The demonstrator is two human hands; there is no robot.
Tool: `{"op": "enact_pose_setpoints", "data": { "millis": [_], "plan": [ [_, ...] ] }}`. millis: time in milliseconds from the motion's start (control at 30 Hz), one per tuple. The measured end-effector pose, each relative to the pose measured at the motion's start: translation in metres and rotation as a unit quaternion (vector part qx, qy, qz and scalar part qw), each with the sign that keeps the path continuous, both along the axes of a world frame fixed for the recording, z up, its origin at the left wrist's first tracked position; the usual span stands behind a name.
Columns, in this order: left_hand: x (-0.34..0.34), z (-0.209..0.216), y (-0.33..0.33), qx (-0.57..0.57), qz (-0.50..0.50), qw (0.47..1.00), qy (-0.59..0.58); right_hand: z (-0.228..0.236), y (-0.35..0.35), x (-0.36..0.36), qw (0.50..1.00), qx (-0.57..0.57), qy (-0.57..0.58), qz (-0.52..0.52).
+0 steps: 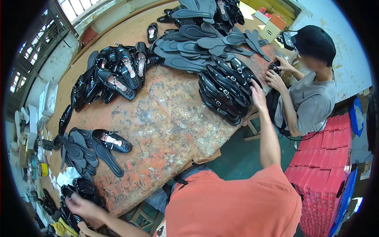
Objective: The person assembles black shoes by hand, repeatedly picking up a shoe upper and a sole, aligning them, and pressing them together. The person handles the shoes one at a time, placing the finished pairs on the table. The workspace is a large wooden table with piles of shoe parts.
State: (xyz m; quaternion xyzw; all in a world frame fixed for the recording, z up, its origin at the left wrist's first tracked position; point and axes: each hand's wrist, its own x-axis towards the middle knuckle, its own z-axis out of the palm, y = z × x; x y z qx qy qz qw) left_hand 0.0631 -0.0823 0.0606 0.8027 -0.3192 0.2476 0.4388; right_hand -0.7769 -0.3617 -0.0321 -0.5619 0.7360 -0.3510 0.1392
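At the table's right edge, my right hand (258,96) has its fingers closed on the end of a black buckled shoe (241,70). That shoe lies along the right side of a tight cluster of glossy black shoes (221,93). My left hand (81,206) is over dark shoes (85,189) at the lower left; motion blurs its fingers, so its grip is unclear. Left of centre, a single black strap shoe (112,141) with a pinkish lining rests beside a fan of grey insoles (81,150).
Another heap of black shoes (118,71) and a broad pile of grey insoles (193,43) cover the table's far part. A capped co-worker (312,87) at the right handles a dark shoe (276,67). Stacked red boxes (323,158) stand behind me. Another person's hand (83,228) shows lower left.
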Motion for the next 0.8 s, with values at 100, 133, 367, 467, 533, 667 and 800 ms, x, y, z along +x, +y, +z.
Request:
{"op": "enact_pose_setpoints", "data": {
  "millis": [100,133,367,467,533,667,800],
  "plan": [
    [-0.192,-0.006,-0.067,0.048,-0.349,0.873,0.336,0.054,-0.004,0.027,0.992,0.081,0.091,0.034],
    [-0.227,-0.024,-0.076,0.12,-0.39,0.851,0.33,0.056,-0.019,0.022,0.968,-0.063,0.225,0.094],
    [-0.422,-0.047,-0.185,0.251,-0.525,0.543,0.606,-0.05,-0.096,-0.079,0.961,0.189,0.118,0.165],
    [-0.47,-0.036,-0.217,0.234,-0.519,0.556,0.606,-0.093,-0.072,-0.106,0.967,0.049,0.116,0.222],
    [-0.51,-0.054,-0.23,0.054,-0.527,0.573,0.626,-0.108,-0.069,-0.12,0.957,-0.061,0.141,0.246],
    [-0.495,-0.016,-0.19,0.275,-0.394,0.614,0.626,-0.111,-0.032,-0.047,0.969,0.023,-0.021,0.245],
    [-0.437,-0.017,-0.127,0.199,-0.373,0.659,0.622,-0.017,0.046,0.141,0.944,0.05,-0.233,0.228]
  ]
}}
